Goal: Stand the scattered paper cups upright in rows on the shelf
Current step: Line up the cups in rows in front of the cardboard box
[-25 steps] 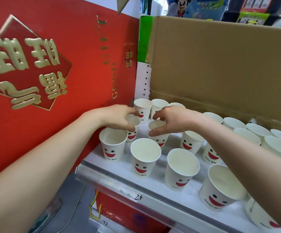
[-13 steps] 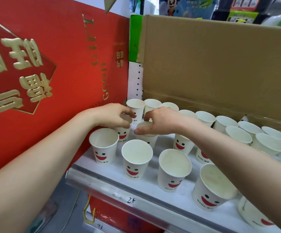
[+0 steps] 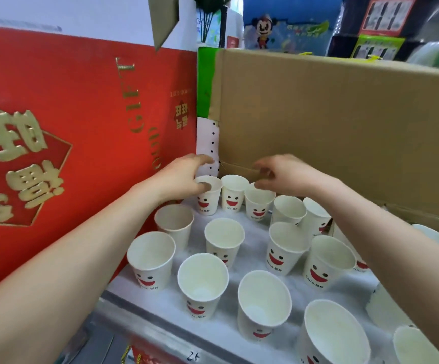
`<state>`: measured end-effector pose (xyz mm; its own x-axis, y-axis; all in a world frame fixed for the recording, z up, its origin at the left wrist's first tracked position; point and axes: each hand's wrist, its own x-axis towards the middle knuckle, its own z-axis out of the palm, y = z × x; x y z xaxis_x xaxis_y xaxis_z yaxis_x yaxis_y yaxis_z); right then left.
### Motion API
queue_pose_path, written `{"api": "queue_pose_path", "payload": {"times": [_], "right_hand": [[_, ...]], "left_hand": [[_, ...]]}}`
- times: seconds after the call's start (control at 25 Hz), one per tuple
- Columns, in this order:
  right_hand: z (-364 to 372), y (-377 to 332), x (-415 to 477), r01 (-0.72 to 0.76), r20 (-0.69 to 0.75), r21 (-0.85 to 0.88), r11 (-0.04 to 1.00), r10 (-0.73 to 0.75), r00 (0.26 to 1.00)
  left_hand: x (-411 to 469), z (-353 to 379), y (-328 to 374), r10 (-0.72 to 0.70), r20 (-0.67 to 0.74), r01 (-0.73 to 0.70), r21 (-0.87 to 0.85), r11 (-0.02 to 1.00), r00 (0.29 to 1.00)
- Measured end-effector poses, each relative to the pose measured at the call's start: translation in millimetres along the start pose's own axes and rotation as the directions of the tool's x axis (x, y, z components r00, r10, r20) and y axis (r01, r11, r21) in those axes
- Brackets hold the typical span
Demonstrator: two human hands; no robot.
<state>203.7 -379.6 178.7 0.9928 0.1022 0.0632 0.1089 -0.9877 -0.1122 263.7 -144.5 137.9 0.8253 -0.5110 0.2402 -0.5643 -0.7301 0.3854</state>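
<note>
Reaching with both arms to the back row of the shelf (image 3: 228,337). Touching the near rim of the corner cup (image 3: 209,203) with the thumb of the left hand (image 3: 181,177), fingers lifted clear, nothing grasped. Probably squaring that cup into the angle between the red box (image 3: 81,153) and the cardboard box (image 3: 344,127). Hovering the right hand (image 3: 281,174) just above the third cup (image 3: 259,206), fingers loosely curled and empty, though blurred. Standing upright already: nearly all the paper cups (image 3: 202,285) in view, one at the right edge half hidden behind the forearm. Judged close to done, with uneven middle rows left to straighten.
</note>
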Motion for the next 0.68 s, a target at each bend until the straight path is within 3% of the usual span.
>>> {"api": "queue_pose_path", "payload": {"times": [0.28,0.68], "right_hand": [[34,5,40,0.114,0.018,-0.117,0.987,-0.112,0.994],[57,3,54,0.131,0.028,-0.163,0.978,-0.128,0.991]], "left_hand": [[53,22,0,-0.225,0.254,0.143,0.305,0.942,0.941],[83,41,-22,-0.146,0.197,0.105,0.203,0.973,0.969]]}}
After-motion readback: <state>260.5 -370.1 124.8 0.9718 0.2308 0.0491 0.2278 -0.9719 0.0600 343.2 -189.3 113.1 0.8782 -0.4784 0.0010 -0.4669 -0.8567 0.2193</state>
